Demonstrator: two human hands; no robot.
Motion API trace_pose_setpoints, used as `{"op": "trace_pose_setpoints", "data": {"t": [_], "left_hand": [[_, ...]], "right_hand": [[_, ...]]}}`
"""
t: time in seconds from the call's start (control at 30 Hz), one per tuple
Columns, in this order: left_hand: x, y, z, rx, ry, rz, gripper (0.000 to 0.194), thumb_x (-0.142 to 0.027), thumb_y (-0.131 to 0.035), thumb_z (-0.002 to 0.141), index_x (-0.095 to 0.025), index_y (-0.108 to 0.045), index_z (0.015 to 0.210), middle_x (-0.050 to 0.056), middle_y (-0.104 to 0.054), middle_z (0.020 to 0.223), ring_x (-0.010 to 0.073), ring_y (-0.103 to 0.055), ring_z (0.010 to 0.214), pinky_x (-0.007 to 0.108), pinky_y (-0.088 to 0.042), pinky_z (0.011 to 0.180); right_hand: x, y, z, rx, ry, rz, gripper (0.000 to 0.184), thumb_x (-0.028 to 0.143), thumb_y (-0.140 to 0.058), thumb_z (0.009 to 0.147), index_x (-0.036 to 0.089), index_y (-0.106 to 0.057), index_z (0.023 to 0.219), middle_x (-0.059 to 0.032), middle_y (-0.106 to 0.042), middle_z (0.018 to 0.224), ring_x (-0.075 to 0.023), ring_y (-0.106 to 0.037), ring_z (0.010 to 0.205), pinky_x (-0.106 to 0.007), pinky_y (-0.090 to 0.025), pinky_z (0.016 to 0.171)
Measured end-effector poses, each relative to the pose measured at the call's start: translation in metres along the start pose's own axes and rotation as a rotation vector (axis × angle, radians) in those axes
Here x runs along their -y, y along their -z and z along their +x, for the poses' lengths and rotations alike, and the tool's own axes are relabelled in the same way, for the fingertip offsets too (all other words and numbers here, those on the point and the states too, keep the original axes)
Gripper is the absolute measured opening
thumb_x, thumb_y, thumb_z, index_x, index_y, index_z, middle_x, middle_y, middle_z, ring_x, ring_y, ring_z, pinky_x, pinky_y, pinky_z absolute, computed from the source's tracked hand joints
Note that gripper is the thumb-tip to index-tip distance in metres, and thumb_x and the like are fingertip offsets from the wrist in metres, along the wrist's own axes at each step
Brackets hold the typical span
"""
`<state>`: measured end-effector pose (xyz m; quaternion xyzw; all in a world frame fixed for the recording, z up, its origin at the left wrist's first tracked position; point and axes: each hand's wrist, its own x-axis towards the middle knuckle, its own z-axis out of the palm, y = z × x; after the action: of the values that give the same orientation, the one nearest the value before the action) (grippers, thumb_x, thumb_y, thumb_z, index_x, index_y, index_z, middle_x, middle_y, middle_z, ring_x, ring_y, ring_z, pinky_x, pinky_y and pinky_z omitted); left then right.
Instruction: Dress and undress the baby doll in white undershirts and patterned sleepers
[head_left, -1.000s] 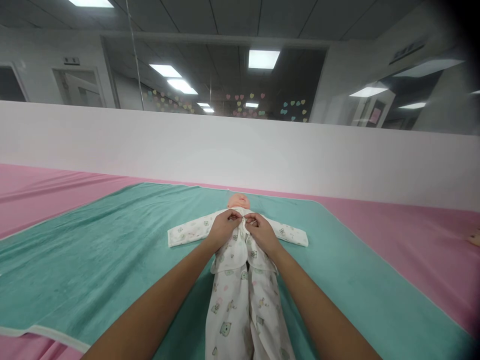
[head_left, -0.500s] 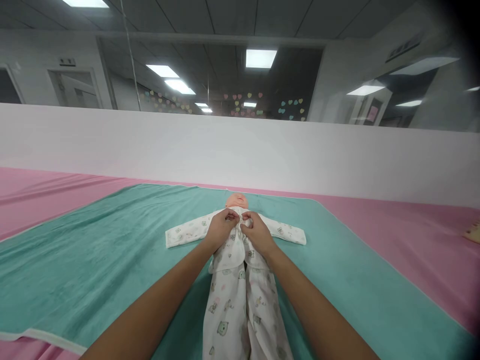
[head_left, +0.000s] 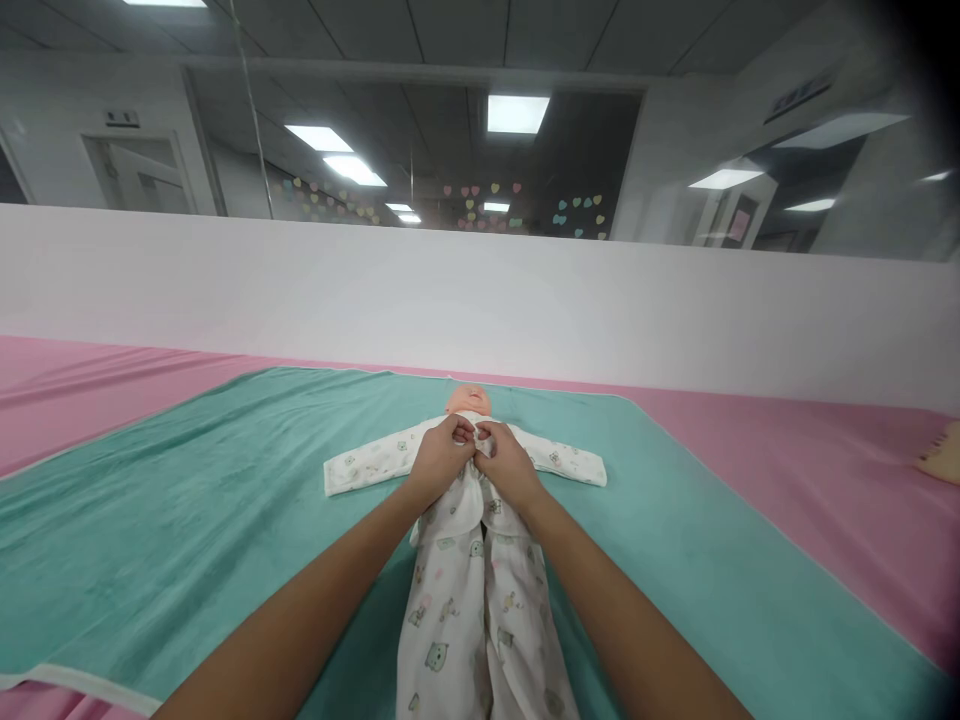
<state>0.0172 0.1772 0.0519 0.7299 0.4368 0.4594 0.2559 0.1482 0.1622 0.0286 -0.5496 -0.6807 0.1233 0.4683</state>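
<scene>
Shirt (head_left: 459,508), white with small prints, on doll (head_left: 469,399) lying on back at clock's centre; sleeves (head_left: 373,463) spread toward 9 and 3 o'clock, printed trousers (head_left: 442,635) toward 6. Left hand (head_left: 442,458) from 7 o'clock, right hand (head_left: 511,467) from 5; both pinching shirt's front edges at chest, just beside each other; fastening too small to tell. Green blanket (head_left: 225,500) beneath, pink sheet (head_left: 787,455) past its edges; white wall (head_left: 480,295) beyond, toward 12.
</scene>
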Motion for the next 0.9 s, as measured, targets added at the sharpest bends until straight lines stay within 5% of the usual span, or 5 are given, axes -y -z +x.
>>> {"op": "trace_pose_setpoints", "data": {"t": [0.47,0.67,0.9], "left_hand": [[0.002,0.005,-0.001,-0.023,0.02,-0.05,0.012,-0.03,-0.054,0.072,-0.021,-0.055,0.081,0.0,-0.063,0.076,0.0166,-0.059,0.073,0.026,-0.042,0.066],[0.002,0.005,0.001,-0.002,0.06,-0.054,0.011,-0.021,-0.056,0.067,-0.02,-0.053,0.077,0.0,-0.061,0.074,0.0153,-0.057,0.071,0.025,-0.041,0.063],[0.01,0.009,0.004,0.034,0.184,-0.461,0.024,-0.032,-0.065,0.064,-0.018,-0.049,0.076,-0.002,-0.056,0.065,0.012,-0.054,0.061,0.023,-0.04,0.057]], "right_hand": [[-0.004,-0.002,-0.002,-0.037,-0.048,0.096,0.04,0.029,-0.05,0.068,0.025,-0.053,0.108,-0.0006,-0.058,0.105,-0.0138,-0.05,0.068,-0.032,-0.042,0.07],[-0.003,-0.002,-0.003,-0.046,-0.036,0.108,0.039,0.028,-0.051,0.068,0.025,-0.053,0.107,0.0001,-0.058,0.104,-0.0127,-0.048,0.067,-0.03,-0.041,0.069],[0.002,0.0,-0.005,-0.1,-0.025,0.099,0.031,0.036,-0.054,0.069,0.023,-0.057,0.097,-0.0016,-0.057,0.098,-0.0116,-0.046,0.062,-0.029,-0.041,0.067]]}}
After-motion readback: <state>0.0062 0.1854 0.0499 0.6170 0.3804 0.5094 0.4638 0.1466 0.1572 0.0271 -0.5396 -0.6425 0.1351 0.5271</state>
